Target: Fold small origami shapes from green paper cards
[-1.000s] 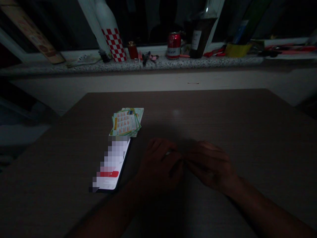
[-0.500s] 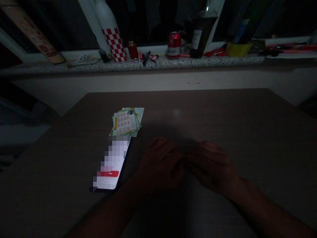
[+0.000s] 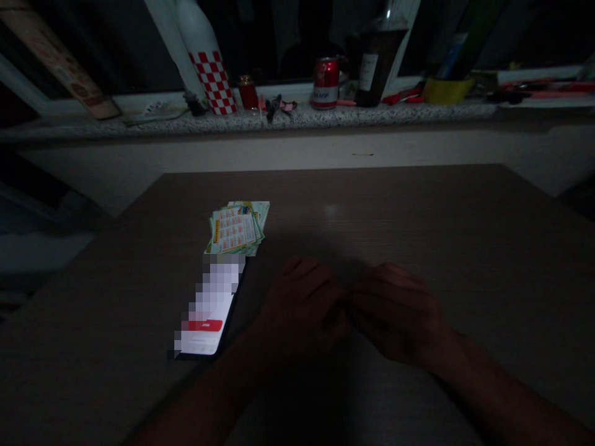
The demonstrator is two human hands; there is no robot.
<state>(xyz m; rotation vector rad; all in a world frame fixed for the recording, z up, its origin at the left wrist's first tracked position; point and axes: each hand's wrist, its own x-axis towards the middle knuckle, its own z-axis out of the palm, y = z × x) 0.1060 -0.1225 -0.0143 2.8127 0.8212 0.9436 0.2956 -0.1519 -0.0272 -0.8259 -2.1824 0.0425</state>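
Observation:
In dim light my left hand is closed over the table, its fingers curled and pressed together. My right hand meets it from the right, also closed, with its fingertips at my left thumb and forefinger. Whatever is pinched there, if anything, is lost in shadow. Left of my left hand lies a phone with a lit screen, partly blurred, showing a red button. Just beyond it, a loose stack of printed cards in green, white and yellow rests on the table, touching or nearly touching the phone's top edge.
The brown wood-grain table reaches to a wall. Above it, a speckled stone sill carries a red-and-white checked bottle, a small red jar, a red can, a dark labelled container and a yellow holder.
My hands stay together in nearly the same place. A small bright glint between the left fingers no longer shows. The phone and cards have not moved.

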